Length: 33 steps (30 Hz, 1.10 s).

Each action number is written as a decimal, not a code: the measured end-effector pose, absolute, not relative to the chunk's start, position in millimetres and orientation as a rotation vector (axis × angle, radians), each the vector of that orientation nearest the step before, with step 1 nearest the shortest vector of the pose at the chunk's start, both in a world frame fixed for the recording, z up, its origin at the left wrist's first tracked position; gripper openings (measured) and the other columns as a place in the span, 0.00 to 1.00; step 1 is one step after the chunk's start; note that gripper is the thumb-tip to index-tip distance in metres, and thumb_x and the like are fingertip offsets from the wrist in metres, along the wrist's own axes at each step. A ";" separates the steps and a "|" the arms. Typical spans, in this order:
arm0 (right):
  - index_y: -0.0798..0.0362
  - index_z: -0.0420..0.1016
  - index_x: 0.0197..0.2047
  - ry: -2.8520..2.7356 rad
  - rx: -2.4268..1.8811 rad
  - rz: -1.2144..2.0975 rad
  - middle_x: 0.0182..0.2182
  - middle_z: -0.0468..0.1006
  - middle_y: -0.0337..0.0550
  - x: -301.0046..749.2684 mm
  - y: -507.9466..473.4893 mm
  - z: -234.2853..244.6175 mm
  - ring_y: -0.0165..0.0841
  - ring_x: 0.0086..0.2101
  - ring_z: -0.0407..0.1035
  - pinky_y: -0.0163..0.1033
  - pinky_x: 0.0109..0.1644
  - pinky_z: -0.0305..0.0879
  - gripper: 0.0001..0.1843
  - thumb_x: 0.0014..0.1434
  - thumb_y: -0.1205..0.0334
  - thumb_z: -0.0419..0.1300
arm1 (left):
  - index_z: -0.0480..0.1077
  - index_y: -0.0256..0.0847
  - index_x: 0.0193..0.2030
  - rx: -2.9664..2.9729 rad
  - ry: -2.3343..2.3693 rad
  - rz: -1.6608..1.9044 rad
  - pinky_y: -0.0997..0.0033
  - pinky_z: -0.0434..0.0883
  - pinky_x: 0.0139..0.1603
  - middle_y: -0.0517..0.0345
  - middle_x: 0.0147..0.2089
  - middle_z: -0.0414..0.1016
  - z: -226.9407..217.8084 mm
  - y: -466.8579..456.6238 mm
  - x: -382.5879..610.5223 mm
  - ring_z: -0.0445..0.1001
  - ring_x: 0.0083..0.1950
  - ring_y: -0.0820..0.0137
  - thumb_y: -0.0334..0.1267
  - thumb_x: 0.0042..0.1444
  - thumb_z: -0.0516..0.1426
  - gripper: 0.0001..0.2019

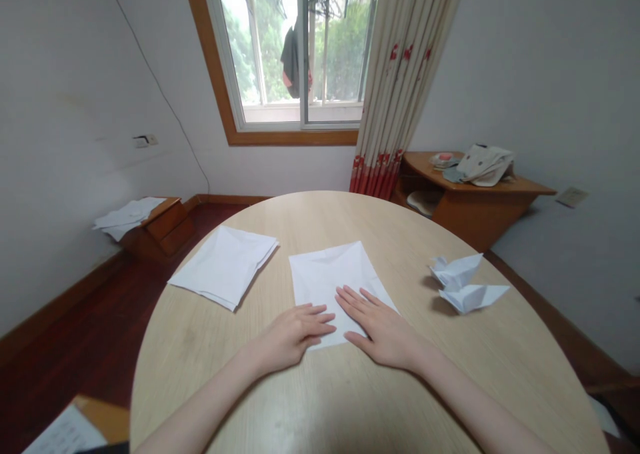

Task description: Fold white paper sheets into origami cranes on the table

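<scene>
A creased white sheet of paper (pixel 327 271) lies flat on the round wooden table (pixel 330 401) in front of me. My left hand (pixel 300 331) rests on its near left edge, fingers stretched out toward the middle. Lying flat on the right part of the sheet is my right hand (pixel 373 324), its fingers extended and slightly spread. Neither hand grips anything. Left of the sheet sits a stack of white paper squares (pixel 225 264). Two folded paper cranes, a rear one (pixel 456 272) and a front one (pixel 473 297), stand to the right.
A wooden corner desk (pixel 490 214) with a cloth bag (pixel 485 164) stands beyond the table at right. Papers lie on a small wooden cabinet (pixel 167 227) at left. Behind the table are a curtain (pixel 395 74) and a window (pixel 270 54).
</scene>
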State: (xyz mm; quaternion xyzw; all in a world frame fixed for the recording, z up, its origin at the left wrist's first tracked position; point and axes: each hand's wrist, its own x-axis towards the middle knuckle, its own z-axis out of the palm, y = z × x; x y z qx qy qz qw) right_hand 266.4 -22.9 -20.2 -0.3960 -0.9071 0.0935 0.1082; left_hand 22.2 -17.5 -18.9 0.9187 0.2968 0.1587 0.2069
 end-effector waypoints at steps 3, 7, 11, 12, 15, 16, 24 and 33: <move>0.59 0.50 0.68 -2.680 -1.191 0.334 0.67 0.50 0.53 265.8 -21.2 -22.5 0.40 0.66 0.43 0.56 0.68 0.45 0.32 0.65 0.54 0.51 | 0.68 0.42 0.58 2.546 0.849 0.447 0.56 0.61 0.65 0.54 0.62 0.67 -17.0 -18.6 22.2 0.62 0.65 0.64 0.29 0.59 0.56 0.20; 0.58 0.51 0.68 -2.648 -1.217 0.357 0.67 0.49 0.54 264.2 -19.6 -25.1 0.40 0.66 0.42 0.56 0.68 0.44 0.33 0.65 0.54 0.52 | 0.64 0.38 0.62 2.577 0.875 0.467 0.52 0.61 0.65 0.45 0.64 0.63 -18.1 -19.9 22.2 0.58 0.67 0.58 0.42 0.54 0.62 0.29; 0.55 0.52 0.68 -2.612 -1.228 0.363 0.67 0.50 0.54 264.2 -19.2 -25.9 0.40 0.66 0.42 0.55 0.67 0.45 0.33 0.64 0.52 0.53 | 0.63 0.37 0.63 2.626 0.875 0.477 0.51 0.61 0.65 0.43 0.64 0.63 -21.0 -19.8 22.0 0.58 0.68 0.57 0.43 0.52 0.62 0.31; 0.54 0.52 0.68 -2.605 -1.225 0.367 0.67 0.51 0.53 264.6 -19.2 -26.1 0.40 0.66 0.43 0.54 0.67 0.46 0.33 0.64 0.51 0.53 | 0.63 0.37 0.62 2.635 0.871 0.481 0.52 0.61 0.65 0.43 0.64 0.63 -21.5 -19.6 21.9 0.58 0.67 0.58 0.41 0.53 0.62 0.30; 0.51 0.54 0.68 -2.578 -1.228 0.397 0.66 0.52 0.53 266.6 -19.2 -26.9 0.42 0.65 0.46 0.56 0.66 0.49 0.34 0.63 0.49 0.55 | 0.65 0.37 0.60 2.659 0.850 0.512 0.54 0.62 0.65 0.44 0.62 0.66 -22.6 -18.6 21.5 0.61 0.66 0.60 0.38 0.56 0.59 0.24; 0.51 0.54 0.67 -2.569 -1.237 0.408 0.66 0.53 0.53 267.2 -19.2 -26.9 0.43 0.65 0.47 0.56 0.66 0.49 0.34 0.62 0.48 0.55 | 0.67 0.37 0.59 2.672 0.839 0.530 0.55 0.63 0.64 0.45 0.61 0.68 -22.9 -18.3 21.4 0.63 0.65 0.61 0.38 0.57 0.58 0.22; 0.48 0.60 0.65 -2.582 -1.326 0.509 0.65 0.55 0.49 270.0 -20.5 -12.7 0.44 0.64 0.51 0.56 0.63 0.53 0.32 0.62 0.43 0.53 | 0.74 0.37 0.46 2.918 0.761 0.872 0.63 0.74 0.51 0.50 0.45 0.80 -21.0 -15.7 19.7 0.78 0.48 0.65 0.36 0.67 0.48 0.14; 0.49 0.59 0.66 -2.595 -1.239 0.540 0.66 0.54 0.51 276.5 -24.5 -11.6 0.45 0.64 0.52 0.53 0.64 0.53 0.37 0.56 0.49 0.63 | 0.74 0.37 0.42 2.899 0.801 0.869 0.65 0.75 0.47 0.49 0.40 0.80 -17.2 -13.9 15.1 0.79 0.44 0.66 0.41 0.68 0.47 0.16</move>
